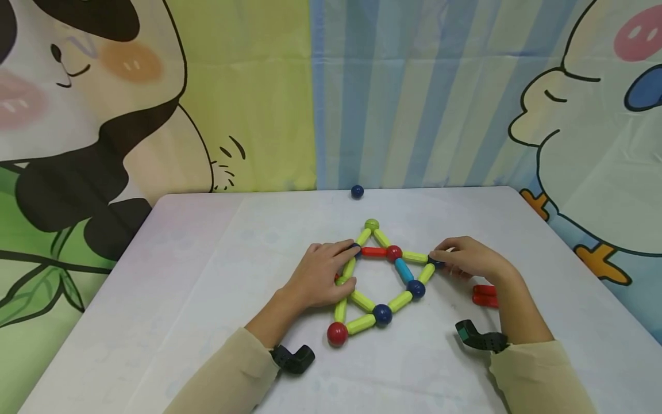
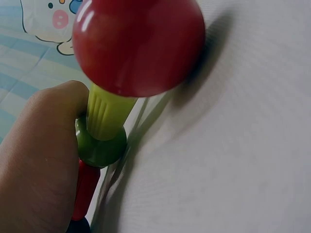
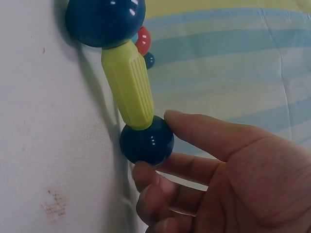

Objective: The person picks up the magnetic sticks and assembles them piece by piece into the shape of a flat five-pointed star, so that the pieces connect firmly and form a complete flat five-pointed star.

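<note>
A flat frame of magnetic rods and balls lies on the table, with lime rods (image 1: 361, 324), a red rod (image 1: 373, 252) and a light-blue rod (image 1: 403, 270). My left hand (image 1: 323, 273) holds its left side, fingers at a blue ball and thumb against a green ball (image 2: 101, 148); other fingers are hidden. A red ball (image 1: 337, 334) forms the near corner. At the right corner my right hand (image 1: 473, 259) pinches a dark blue ball (image 3: 147, 141) between thumb and fingers. That ball touches the end of a lime rod (image 3: 129, 87).
Two red rods (image 1: 485, 296) lie beside my right forearm, partly hidden by it. A loose dark blue ball (image 1: 357, 192) sits at the table's far edge. Behind the white table (image 1: 207, 276) hangs a printed cloth (image 1: 414, 92).
</note>
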`<state>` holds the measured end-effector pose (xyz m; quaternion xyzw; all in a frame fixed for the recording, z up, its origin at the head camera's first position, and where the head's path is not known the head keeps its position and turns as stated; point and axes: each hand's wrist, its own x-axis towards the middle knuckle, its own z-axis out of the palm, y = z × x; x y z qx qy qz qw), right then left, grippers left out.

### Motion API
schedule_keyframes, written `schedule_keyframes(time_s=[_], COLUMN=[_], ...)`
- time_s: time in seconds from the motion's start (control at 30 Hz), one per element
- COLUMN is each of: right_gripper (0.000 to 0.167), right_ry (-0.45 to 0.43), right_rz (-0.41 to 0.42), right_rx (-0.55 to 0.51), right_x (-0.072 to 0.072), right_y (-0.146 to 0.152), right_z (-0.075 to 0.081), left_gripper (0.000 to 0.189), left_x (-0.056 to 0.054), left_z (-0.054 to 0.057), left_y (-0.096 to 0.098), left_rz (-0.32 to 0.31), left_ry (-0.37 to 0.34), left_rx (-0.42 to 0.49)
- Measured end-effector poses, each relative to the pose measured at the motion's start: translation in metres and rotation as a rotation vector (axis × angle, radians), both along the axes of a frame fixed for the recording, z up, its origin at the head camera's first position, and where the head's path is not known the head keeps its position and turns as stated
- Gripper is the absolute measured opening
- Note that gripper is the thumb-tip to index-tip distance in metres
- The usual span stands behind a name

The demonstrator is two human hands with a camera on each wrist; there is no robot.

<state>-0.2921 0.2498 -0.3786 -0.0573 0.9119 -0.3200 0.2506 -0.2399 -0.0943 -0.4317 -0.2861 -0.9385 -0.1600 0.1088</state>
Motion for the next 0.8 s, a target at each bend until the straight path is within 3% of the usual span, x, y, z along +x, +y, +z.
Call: schedule_keyframes(time_s=[0.27, 0.47, 0.63, 0.8], right_gripper=[0.051, 0.045, 0.028, 0.044], right_ry=[0.022, 0.098, 0.098, 0.105], right_rz=[-0.070, -0.138, -0.034, 0.065], right_rx=[-0.006, -0.063, -0.180, -0.186], right_x=[-0.002, -0.002, -0.004, -0.004], right_y=[-0.007, -0.013, -0.016, -0.022], right_z=[-0.002, -0.006, -0.010, -0.013], left_gripper=[0.064, 0.060, 0.053, 0.052], left_x=[0.001, 0.003, 0.004, 0.005], left_z=[0.002, 0.004, 0.006, 0.008], left_y=[0.000, 0.004, 0.007, 0.008], left_rz=[0.019, 0.079, 0.149, 0.193], left_ry=[-0.002, 0.085, 0.154, 0.124], left_rx=[-0.020, -0.076, -0.092, -0.062])
